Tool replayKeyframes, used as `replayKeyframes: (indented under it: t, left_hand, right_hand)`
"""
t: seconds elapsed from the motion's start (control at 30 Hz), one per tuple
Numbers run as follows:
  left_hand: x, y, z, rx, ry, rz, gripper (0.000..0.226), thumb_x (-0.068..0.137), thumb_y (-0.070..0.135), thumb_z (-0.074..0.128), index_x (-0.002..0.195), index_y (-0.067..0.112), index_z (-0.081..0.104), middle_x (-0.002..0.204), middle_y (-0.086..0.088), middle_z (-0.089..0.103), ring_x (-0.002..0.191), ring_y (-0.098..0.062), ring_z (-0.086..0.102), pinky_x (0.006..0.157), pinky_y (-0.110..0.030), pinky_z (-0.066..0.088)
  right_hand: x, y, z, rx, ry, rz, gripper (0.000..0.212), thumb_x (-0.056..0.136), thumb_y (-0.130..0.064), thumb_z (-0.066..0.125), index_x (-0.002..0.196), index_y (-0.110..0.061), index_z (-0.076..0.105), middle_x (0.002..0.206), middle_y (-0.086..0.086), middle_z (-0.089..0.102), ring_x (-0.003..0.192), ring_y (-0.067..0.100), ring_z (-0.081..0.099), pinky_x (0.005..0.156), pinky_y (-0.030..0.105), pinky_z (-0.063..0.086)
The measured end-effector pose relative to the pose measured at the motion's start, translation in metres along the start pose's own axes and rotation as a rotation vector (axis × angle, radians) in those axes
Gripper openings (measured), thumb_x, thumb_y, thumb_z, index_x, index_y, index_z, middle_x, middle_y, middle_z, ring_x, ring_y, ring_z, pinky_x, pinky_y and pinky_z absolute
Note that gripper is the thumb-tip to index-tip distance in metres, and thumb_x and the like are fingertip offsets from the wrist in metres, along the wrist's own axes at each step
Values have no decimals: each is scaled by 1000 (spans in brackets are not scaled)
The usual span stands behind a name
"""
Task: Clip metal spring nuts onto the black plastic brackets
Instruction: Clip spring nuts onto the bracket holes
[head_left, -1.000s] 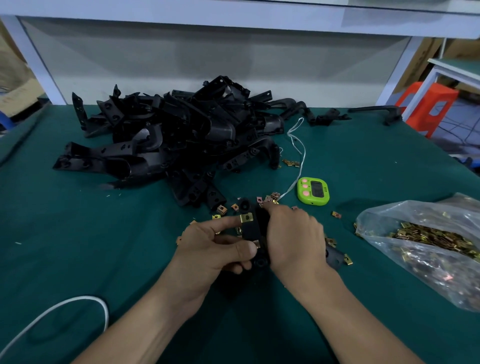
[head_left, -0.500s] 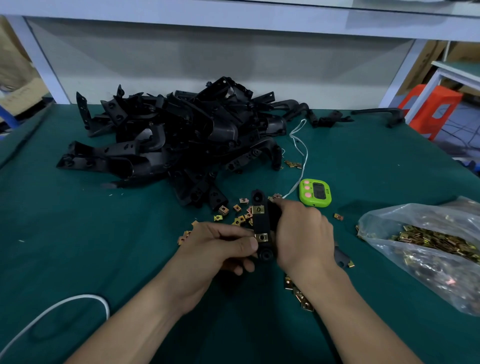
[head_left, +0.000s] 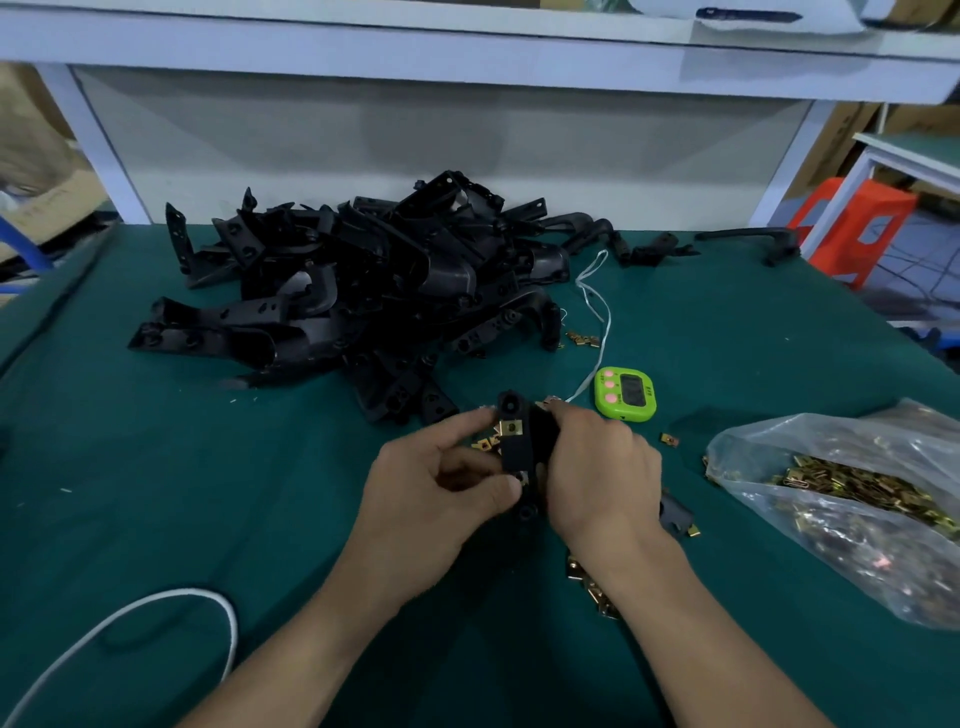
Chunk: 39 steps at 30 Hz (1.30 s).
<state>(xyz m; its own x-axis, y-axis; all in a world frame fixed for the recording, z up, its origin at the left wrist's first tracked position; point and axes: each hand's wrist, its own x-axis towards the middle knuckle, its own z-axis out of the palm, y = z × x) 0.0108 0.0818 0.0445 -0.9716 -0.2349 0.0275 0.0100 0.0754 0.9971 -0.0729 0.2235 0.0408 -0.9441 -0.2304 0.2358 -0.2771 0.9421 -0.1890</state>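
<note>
Both hands on one black bracket (head_left: 517, 454), held over the tabletop (head_left: 156, 493), front centre, long axis pointing away. The left hand (head_left: 441, 488) has fingers curled on it, thumb pressing by the lower spring nut (head_left: 523, 478), index tip near the upper spring nut (head_left: 510, 427). The right hand (head_left: 597, 467) has fingers wrapped round the bracket's right edge. Behind: bracket pile (head_left: 363, 296). Right: bag of spring nuts (head_left: 857, 499). The green timer (head_left: 626, 392) is just beyond the right hand, loose nuts (head_left: 592, 587) by the right wrist.

One wide-angle camera, worn on the person's head, is looking forward and down across the bench (head_left: 182, 493), facing the back panel (head_left: 363, 145); it is sitting close above the left hand (head_left: 441, 488) and right hand (head_left: 597, 467) at mid-frame.
</note>
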Motion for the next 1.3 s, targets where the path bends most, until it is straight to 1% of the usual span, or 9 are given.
replayKeyframes:
  t: [0.2, 0.37, 0.47, 0.63, 0.8, 0.9, 1.03, 1.2, 1.3]
  left_hand:
    - [-9, 9, 15, 301, 56, 187, 53, 81, 27, 82, 102, 69, 56, 82, 23, 74, 78, 1, 69, 67, -8, 48]
    - [-7, 29, 27, 472, 216, 282, 36, 83, 34, 71, 111, 53, 58, 80, 28, 71, 71, -1, 67, 71, -34, 58]
    - [-6, 42, 41, 515, 290, 334, 14, 89, 40, 71, 103, 41, 71, 72, 21, 70, 65, -1, 65, 65, -31, 56]
    - [-7, 63, 84, 704, 114, 364, 12, 95, 39, 62, 97, 33, 72, 65, 9, 66, 61, -13, 61, 64, -35, 52]
    - [-9, 73, 152, 697, -54, 420, 16, 86, 37, 59, 77, 25, 65, 57, 10, 62, 55, -12, 55, 57, -32, 46]
    - [-8, 77, 207, 453, -202, 304, 11, 85, 28, 65, 81, 22, 73, 55, 13, 63, 53, -8, 56, 57, -32, 46]
    - [-21, 79, 287, 140, -419, -13, 12, 83, 19, 73, 77, 28, 78, 82, 8, 78, 79, -16, 73, 76, -33, 58]
    - [-32, 85, 369, 7, -711, -281, 14, 88, 8, 70, 83, 20, 78, 62, 5, 69, 49, -8, 61, 48, -20, 42]
    - [-20, 127, 414, -160, -858, -374, 11, 97, 17, 65, 106, 9, 66, 101, -8, 69, 94, -14, 69, 77, -25, 53]
  right_hand:
    - [-1, -6, -19, -6, -35, -31, 30, 77, -15, 68, 91, -24, 44, 83, -2, 65, 83, 27, 69, 60, 30, 36]
    - [-11, 5, -47, 104, -9, -58, 29, 80, -11, 64, 99, -24, 46, 64, -8, 38, 65, 26, 59, 57, 32, 34]
    - [-22, 21, -68, 261, -88, -25, 35, 80, -15, 64, 110, -30, 52, 77, -4, 57, 69, 26, 56, 59, 32, 39]
    - [-57, 75, -97, 493, -147, 79, 23, 82, -12, 63, 93, -31, 55, 74, -12, 60, 67, 6, 56, 51, 11, 35]
    - [-119, 136, -115, 857, -81, 339, 16, 82, -10, 65, 80, -26, 65, 66, -8, 64, 59, 3, 54, 53, 19, 39]
    - [-160, 175, -120, 954, -17, 491, 15, 90, -10, 63, 83, -21, 70, 68, -7, 68, 58, 9, 57, 53, 20, 42]
    - [-201, 217, -125, 1217, 161, 758, 19, 99, -10, 56, 99, -13, 75, 75, 10, 72, 60, 18, 58, 55, 26, 43]
    - [-226, 266, -143, 1258, 338, 1011, 16, 93, -9, 60, 90, -4, 75, 68, 13, 71, 43, 12, 46, 39, 18, 33]
    - [-182, 328, -182, 1513, 434, 1090, 9, 96, -8, 55, 92, -2, 60, 64, 18, 68, 41, 18, 47, 33, 20, 27]
